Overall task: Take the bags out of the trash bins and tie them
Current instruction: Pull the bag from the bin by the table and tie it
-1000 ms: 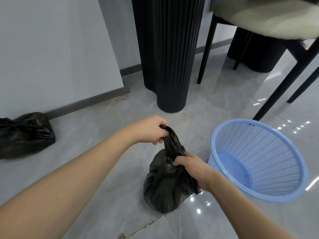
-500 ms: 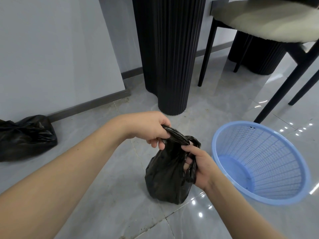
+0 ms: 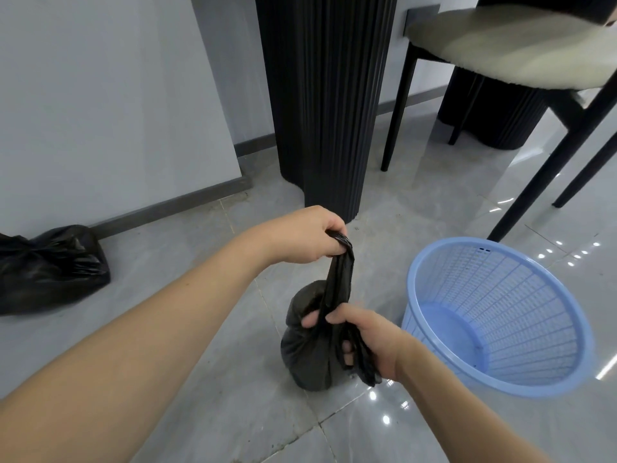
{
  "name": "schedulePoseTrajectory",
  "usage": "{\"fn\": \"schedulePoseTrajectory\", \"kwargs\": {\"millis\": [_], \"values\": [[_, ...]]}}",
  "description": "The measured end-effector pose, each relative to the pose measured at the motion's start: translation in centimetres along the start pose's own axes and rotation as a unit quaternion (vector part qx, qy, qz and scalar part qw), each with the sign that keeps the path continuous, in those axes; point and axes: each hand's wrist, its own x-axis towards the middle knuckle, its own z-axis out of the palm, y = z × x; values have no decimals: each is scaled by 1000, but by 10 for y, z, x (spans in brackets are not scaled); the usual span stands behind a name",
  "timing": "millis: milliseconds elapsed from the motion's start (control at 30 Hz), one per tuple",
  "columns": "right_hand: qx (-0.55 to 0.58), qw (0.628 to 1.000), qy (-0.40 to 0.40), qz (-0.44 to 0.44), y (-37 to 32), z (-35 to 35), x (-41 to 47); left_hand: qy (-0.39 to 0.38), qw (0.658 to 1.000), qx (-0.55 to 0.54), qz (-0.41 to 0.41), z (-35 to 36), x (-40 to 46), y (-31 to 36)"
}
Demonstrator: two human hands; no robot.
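black trash bag on the grey floor tiles, just left of the blue mesh bin | left hand fingers curled, pinching one twisted strand of the bag's neck, pulled up | right hand fingers wrapped round the other strand, low beside the bag | second black bag by the wall

The bag I held was thin, crinkly black plastic. The blue bin was smooth plastic mesh. The grey floor tiles were shiny. The chair seat looked fuzzy.
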Motion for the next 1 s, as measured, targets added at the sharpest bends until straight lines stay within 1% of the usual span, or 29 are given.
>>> {"fn": "schedulePoseTrajectory", "kwargs": {"millis": [67, 133, 167, 233, 267, 300, 333, 400, 467, 500, 567, 600, 633, 733, 767, 800, 833, 900, 967, 1000], "values": [[-57, 998, -3, 10, -3, 0, -1, 1, 999, -32, -1, 9, 3, -9], [-70, 997, -26, 13, -6, -3, -1, -11, 993, -120, -14, 26, 6, -22], [-75, 996, -40, 17, -8, -3, -2, -15, 982, -187, -23, 36, 6, -28], [-117, 992, -47, 30, -11, -5, -4, -18, 942, -332, -43, 55, 3, -39], [-150, 987, -39, 37, -12, -4, -5, -16, 923, -380, -58, 64, 2, -45], [-185, 982, -25, 42, -12, -4, -5, -10, 913, -400, -76, 71, 2, -51], [-217, 975, -5, 47, -12, -3, -5, -1, 914, -394, -97, 79, 1, -58], [-291, 955, 43, 41, -9, -3, -4, 15, 927, -349, -135, 93, 0, -68], [-391, 915, 98, 1, -3, -2, -3, 24, 934, -317, -161, 105, -1, -74], [-448, 884, 132, -27, 1, -2, -4, 27, 937, -305, -166, 112, 0, -75], [-556, 800, 204, -89, 10, 0, -7, 30, 939, -295, -172, 122, 1, -76], [-584, 768, 232, -125, 15, 1, -9, 27, 939, -296, -174, 125, 1, -76], [-592, 750, 252, -156, 20, 2, -11, 21, 937, -301, -176, 128, 1, -75], [-587, 729, 277, -218, 32, -1, -15, -5, 928, -324, -182, 133, 1, -72], [-585, 726, 279, -230, 34, -3, -16, -6, 929, -324, -180, 134, 0, -71], [-573, 733, 281, -236, 36, -5, -17, 1, 930, -324, -177, 133, -1, -71], [-547, 749, 287, -238, 38, -7, -17, 11, 929, -327, -172, 133, -4, -71], [-477, 793, 306, -222, 39, -11, -16, 30, 917, -363, -161, 132, -14, -73], [-411, 833, 321, -184, 37, -15, -14, 37, 905, -403, -127, 132, -30, -79], [-386, 848, 324, -162, 36, -17, -12, 38, 906, -407, -107, 135, -39, -83]]}}
